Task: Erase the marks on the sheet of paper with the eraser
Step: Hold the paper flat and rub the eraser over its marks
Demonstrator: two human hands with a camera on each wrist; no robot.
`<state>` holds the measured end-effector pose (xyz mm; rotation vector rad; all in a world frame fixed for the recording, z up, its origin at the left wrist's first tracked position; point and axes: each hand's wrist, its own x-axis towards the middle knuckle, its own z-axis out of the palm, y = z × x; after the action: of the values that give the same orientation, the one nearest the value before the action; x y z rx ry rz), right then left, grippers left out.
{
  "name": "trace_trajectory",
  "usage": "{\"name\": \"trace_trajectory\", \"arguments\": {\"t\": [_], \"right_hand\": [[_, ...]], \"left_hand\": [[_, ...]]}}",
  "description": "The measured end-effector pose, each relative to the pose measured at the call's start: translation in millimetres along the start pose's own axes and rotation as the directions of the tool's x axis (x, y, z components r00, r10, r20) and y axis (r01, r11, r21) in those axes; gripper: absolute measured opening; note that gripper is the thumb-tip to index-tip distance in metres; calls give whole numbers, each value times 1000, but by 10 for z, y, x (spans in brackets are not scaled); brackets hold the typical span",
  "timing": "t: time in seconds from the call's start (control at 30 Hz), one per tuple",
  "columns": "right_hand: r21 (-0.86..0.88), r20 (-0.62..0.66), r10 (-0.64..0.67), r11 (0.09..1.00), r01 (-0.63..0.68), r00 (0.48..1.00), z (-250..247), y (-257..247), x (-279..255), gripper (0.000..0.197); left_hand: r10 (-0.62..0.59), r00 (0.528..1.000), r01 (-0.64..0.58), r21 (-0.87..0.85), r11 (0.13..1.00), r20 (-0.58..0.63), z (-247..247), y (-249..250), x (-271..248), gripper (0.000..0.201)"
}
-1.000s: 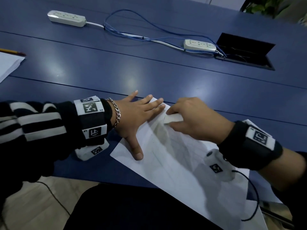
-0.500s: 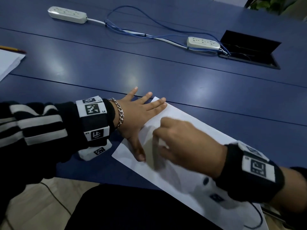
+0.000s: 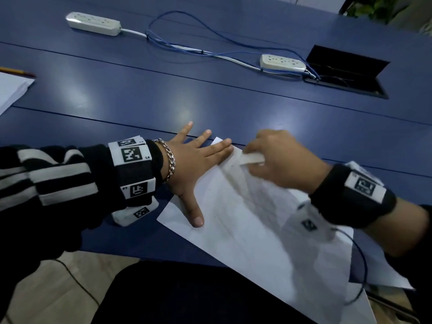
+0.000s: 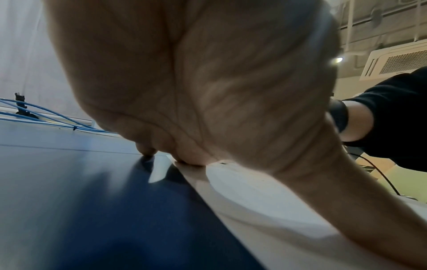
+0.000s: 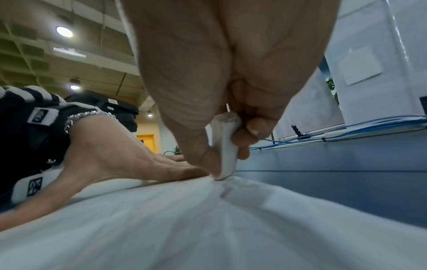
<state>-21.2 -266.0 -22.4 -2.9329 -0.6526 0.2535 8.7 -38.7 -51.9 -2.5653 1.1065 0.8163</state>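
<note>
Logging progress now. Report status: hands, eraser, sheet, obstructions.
Left hand flat, pinning the sheet near its far corner. Right hand pinches the eraser, tip on the paper beside the left fingertips. Faint grey marks remain. Nothing blocking.

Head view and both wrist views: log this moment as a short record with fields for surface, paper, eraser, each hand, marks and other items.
surface: blue table
paper: white sheet lying flat at the table's near edge
eraser: white eraser, its lower end on the sheet near the far corner
right hand: right hand pinches the eraser
left hand: left hand flat, fingers spread, pressing the sheet's left edge
marks: faint grey smudges on the sheet; detail too blurred to tell
other items: two power strips, blue cables, pencil
</note>
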Motion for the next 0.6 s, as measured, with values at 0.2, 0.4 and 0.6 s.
{"name": "trace_trajectory", "arguments": {"t": [0.2,0.4,0.6], "right_hand": [[32,92,-204,979,202,975,129,-323,-316,19],[-43,-14,-1,999,1,1000,-27,-12,6,23],[13,150,-164,986,163,975,63,-349,-251,27]], "left_hand": [[-3,1000,3,21,1000,3,12,-2,24,177],[-12,1000,12,6,1000,8,-1,4,11,175],[-20,1000,19,31,999,5,-4,19,13,177]]}}
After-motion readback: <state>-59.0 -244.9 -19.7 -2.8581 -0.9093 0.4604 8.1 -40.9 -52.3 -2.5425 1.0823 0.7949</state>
